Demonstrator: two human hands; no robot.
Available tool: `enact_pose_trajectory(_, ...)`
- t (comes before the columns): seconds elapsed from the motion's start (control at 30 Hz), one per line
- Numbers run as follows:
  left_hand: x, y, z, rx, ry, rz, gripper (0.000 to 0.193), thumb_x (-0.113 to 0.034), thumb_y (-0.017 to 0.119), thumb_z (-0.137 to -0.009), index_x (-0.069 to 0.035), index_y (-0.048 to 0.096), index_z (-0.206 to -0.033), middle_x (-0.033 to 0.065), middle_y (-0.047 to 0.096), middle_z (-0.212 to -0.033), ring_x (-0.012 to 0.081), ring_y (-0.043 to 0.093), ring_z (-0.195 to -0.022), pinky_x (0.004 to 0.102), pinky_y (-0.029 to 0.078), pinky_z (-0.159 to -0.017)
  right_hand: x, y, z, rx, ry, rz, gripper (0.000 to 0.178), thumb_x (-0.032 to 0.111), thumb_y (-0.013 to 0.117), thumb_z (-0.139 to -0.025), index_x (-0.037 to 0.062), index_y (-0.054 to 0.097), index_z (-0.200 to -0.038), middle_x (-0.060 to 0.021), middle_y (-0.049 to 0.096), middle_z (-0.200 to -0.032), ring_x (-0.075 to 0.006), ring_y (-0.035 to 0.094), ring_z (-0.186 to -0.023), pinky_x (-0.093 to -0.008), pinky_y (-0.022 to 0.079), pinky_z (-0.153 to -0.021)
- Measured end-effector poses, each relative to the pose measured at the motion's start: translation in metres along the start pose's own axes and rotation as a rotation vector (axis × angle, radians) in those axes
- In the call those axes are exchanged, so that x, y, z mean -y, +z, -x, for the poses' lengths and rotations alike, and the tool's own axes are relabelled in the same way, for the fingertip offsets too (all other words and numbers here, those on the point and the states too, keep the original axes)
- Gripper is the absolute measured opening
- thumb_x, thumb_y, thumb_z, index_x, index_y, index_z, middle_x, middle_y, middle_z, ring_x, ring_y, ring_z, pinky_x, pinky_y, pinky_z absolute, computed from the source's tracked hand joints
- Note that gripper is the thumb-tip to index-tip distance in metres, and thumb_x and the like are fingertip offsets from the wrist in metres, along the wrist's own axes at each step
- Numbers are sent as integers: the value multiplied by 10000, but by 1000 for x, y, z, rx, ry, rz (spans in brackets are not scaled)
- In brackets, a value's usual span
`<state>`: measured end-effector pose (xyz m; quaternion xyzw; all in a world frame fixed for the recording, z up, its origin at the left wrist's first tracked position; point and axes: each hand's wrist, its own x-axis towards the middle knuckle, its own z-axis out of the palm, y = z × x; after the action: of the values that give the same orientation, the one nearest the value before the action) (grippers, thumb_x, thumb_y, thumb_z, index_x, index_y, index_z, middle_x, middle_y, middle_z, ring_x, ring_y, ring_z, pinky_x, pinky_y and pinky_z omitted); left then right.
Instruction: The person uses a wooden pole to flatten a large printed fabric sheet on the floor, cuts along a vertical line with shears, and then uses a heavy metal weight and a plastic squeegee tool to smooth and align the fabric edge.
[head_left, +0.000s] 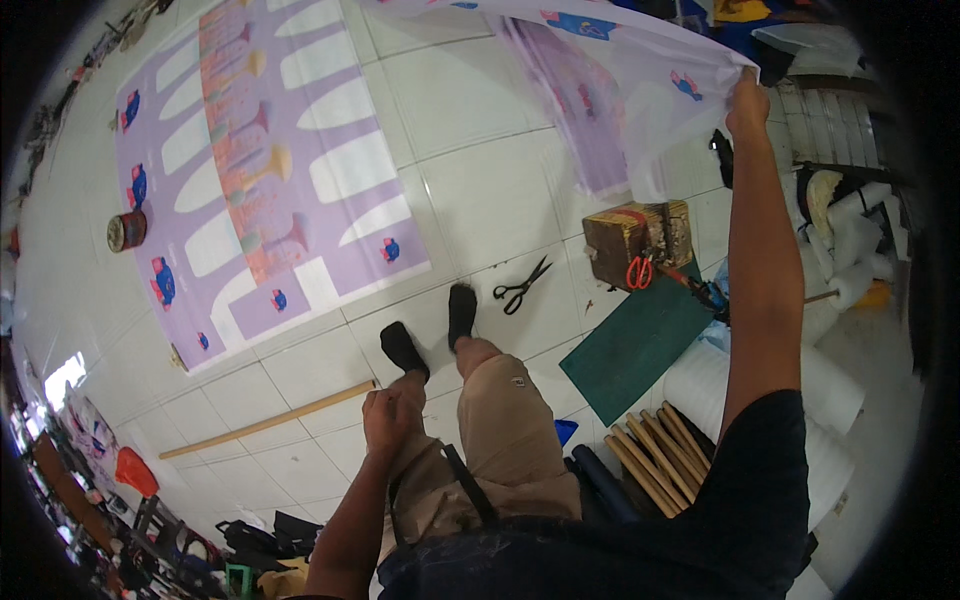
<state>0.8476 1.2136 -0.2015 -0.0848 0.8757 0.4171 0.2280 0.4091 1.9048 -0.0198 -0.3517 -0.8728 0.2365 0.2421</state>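
Note:
My right hand [748, 104], at the end of an outstretched arm, pinches the corner of a thin lilac printed sheet [660, 75]. The sheet is lifted and stretches from the top edge, with folds hanging toward the floor. Low in front of my left knee is my left hand [388, 422], its fingers curled in and nothing visible in them. A wooden stick [270, 420] lies on the floor with one end just beyond that hand. Another lilac printed sheet [375, 185], with white arches and small blue figures, is spread flat at the upper left.
Black scissors [520, 287] lie near my feet. A worn box [625, 240] with red-handled scissors [640, 272] stands by a green mat [640, 350]. A tin can [127, 232] sits on the flat sheet's left edge. Cardboard tubes [655, 455] and white foam rolls [825, 390] are at right.

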Motion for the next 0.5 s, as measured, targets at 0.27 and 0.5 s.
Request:
enact_pose_trajectory(0.27, -170, -64, -97, 22, -78, 423, 388, -352, 621, -953, -6, 636, -1130, 98, 647, -1012, 222, 620, -926, 369, 501, -857, 102, -78, 225, 383, -459, -342, 293, 264, 595, -966, -12, 657, -1040, -208, 683, -923, -335, 662, -894, -425, 507, -781)
enact_pose_trajectory(0.5, -314, -97, -142, 313, -168, 1049, 582, -432, 564, -958, -5, 486, -1346, 88, 627, -1125, 247, 611, -1034, 410, 515, -901, 208, -103, 387, 1171, -780, -476, 191, 200, 618, -920, 44, 666, -1019, -146, 680, -988, -337, 658, -925, -452, 511, -804)
